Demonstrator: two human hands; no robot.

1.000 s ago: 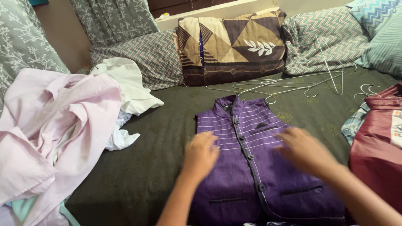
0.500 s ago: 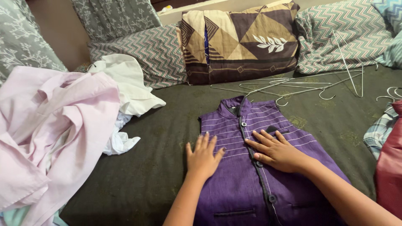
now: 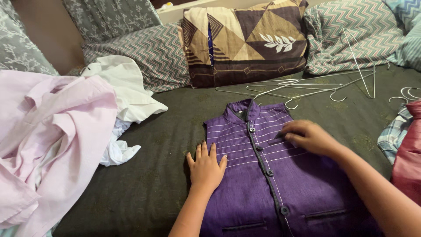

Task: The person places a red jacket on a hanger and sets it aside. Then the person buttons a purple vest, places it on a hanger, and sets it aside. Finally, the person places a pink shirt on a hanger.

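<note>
One purple vest [image 3: 267,184], two hands flat

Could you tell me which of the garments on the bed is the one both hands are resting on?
The purple vest: the left hand and right hand lie on it, spread flat and buttoned. The pink shirt and white garment lie crumpled aside.

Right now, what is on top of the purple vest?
Both hands: left hand flat on its left panel, right hand on the chest. The vest hides whatever lies beneath it on the dark bedcover.

Dark green bed [image 3: 166,184]: purple waistcoat [image 3: 272,184], pink shirts [image 3: 52,140], wire hangers [image 3: 307,87], pillows [image 3: 245,39].
</note>
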